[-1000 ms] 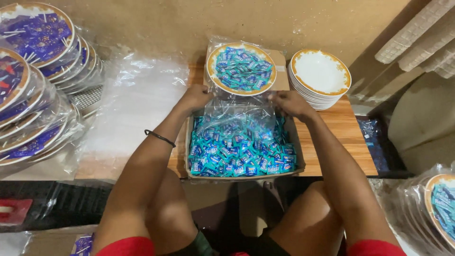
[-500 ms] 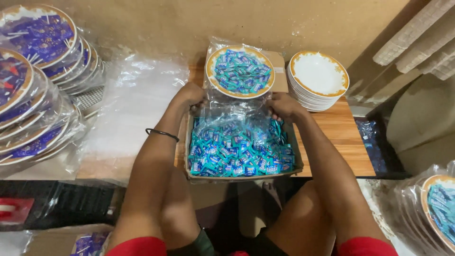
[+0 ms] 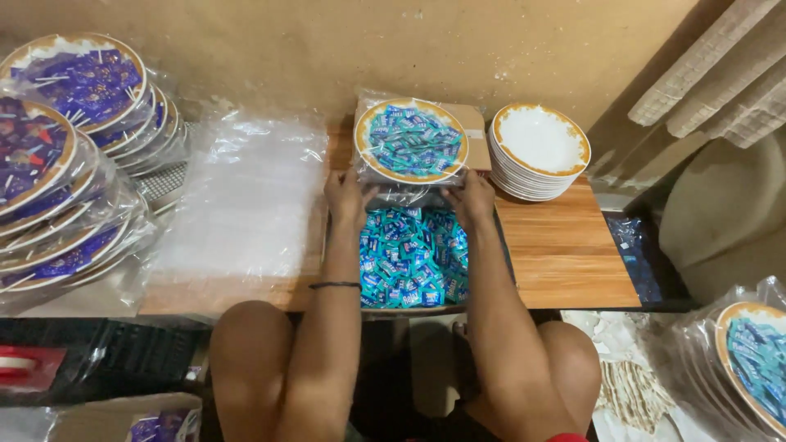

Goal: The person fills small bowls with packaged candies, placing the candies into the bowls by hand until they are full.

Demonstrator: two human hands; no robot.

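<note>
Far left, wrapped plates of purple sweets [image 3: 61, 123] lie overlapped in a leaning stack, each sealed in clear film, set aside out of my working space. Next to them, a pile of clear plastic bags [image 3: 246, 196] lies flat on the wooden table [image 3: 565, 254], near my left arm so that a fresh one is within easy reach. My left hand [image 3: 345, 196], a dark band at the wrist, rests at the near left edge of the bagged plate of blue sweets [image 3: 411, 141]; its fingers are curled narrow onto the loose plastic there, though I cannot tell how firmly they pinch it. Directly in front of me, nearer than that plate, sits the open box of blue sweets [image 3: 413, 258], placed centrally so both hands can draw from it. The bagged plate lies just beyond the box, at the far edge of the table by the wall, gold-rimmed and heaped with wrappers. My right hand [image 3: 473, 196] mirrors the left at the plate's near right edge, fingers bent close on the film, so the bag's open end is held from both sides. Right of this, a stack of empty white plates [image 3: 539, 151] stands close by. Far right and near, another wrapped plate of blue sweets [image 3: 757, 360] rests below the table.
</note>
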